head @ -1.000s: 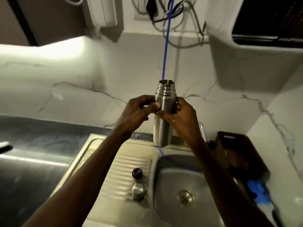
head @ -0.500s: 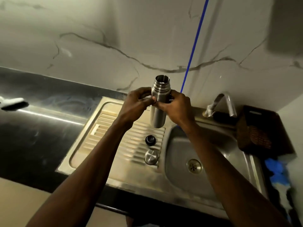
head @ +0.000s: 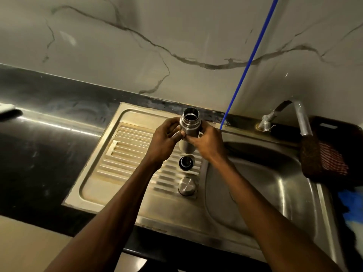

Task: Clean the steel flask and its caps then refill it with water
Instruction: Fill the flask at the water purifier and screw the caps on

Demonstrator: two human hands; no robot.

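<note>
Holding the steel flask [head: 189, 127] upright above the ribbed drainboard [head: 125, 154] of the stainless sink unit, both hands clasp its body just below the threaded neck. The flask's long axis runs near vertical, leaning slightly away from the camera, with the uncapped mouth pointing up and the base down toward the drainboard's right edge. The left hand [head: 167, 141] wraps the flask from the left, fingers curled closed on its wall; the right hand [head: 208, 143] grips from the right, thumb laid across the front. Two caps rest on the drainboard beside the basin [head: 255, 185]: a black inner cap [head: 186, 163] directly below the flask, and a steel outer cap [head: 187, 185] nearer the front edge. A tap [head: 294, 118] stands at the sink's rear right corner. A blue cord [head: 249, 61] slants down the marble-patterned wall [head: 137, 46] behind.
</note>
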